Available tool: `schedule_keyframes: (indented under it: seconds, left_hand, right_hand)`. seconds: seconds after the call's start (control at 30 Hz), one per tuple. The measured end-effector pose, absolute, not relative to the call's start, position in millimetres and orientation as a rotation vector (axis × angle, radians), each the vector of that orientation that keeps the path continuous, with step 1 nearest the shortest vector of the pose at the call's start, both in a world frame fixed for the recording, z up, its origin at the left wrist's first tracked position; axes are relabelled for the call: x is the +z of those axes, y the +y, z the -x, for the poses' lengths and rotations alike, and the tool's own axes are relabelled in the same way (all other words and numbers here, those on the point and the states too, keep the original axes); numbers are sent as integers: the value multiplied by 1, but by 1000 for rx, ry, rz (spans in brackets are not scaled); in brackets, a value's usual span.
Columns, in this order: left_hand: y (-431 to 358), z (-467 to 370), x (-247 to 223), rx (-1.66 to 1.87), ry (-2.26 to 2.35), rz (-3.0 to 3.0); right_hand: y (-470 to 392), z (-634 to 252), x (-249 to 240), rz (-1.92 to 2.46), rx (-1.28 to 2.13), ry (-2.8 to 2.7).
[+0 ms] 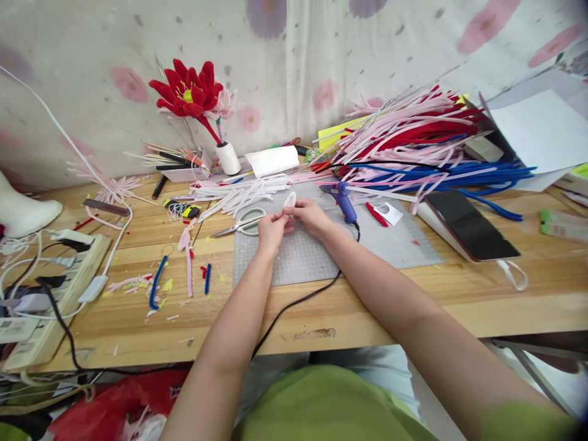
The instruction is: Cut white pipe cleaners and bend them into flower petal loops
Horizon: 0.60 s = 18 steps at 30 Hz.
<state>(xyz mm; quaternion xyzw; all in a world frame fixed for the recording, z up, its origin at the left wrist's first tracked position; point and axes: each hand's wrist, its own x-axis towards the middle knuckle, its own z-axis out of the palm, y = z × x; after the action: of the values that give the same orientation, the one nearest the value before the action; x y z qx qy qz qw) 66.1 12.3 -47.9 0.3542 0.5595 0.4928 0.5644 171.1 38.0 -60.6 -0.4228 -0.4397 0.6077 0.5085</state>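
Observation:
My left hand (272,230) and my right hand (307,215) meet over the grey cutting mat (307,269), fingers closed in a pinch. Between their fingertips a small pale pipe-cleaner loop (290,199) points upward, its lower end hidden by the fingers. Just left of my left hand lie scissors (250,222) with pale handles. A purple glue gun (342,201) rests to the right of my right hand, its black cord running toward the table's front edge. Beyond it are a red pen-like tool (376,214) and a white cut-out piece (390,214).
Bundled pink, red and blue pipe cleaners (404,147) fill the back right. A phone (473,225) leans at the right. Behind the mat stands a red flower (188,92) in a white vase (228,159). A power strip (68,300) and blue offcuts (158,283) lie left.

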Motion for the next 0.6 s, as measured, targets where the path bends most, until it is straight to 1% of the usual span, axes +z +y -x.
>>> schedule_keyframes:
  seconds: [0.27, 0.47, 0.6]
  left_hand:
    - [9, -76, -39, 1253, 1194, -628]
    - [7, -77, -39, 1251, 1148, -571]
    - [8, -76, -39, 1234, 1144, -563]
  right_hand:
    - [32, -158, -58, 952, 1555, -666]
    - [30, -160, -55, 922, 1561, -605]
    - [32, -159, -56, 969, 1575, -696]
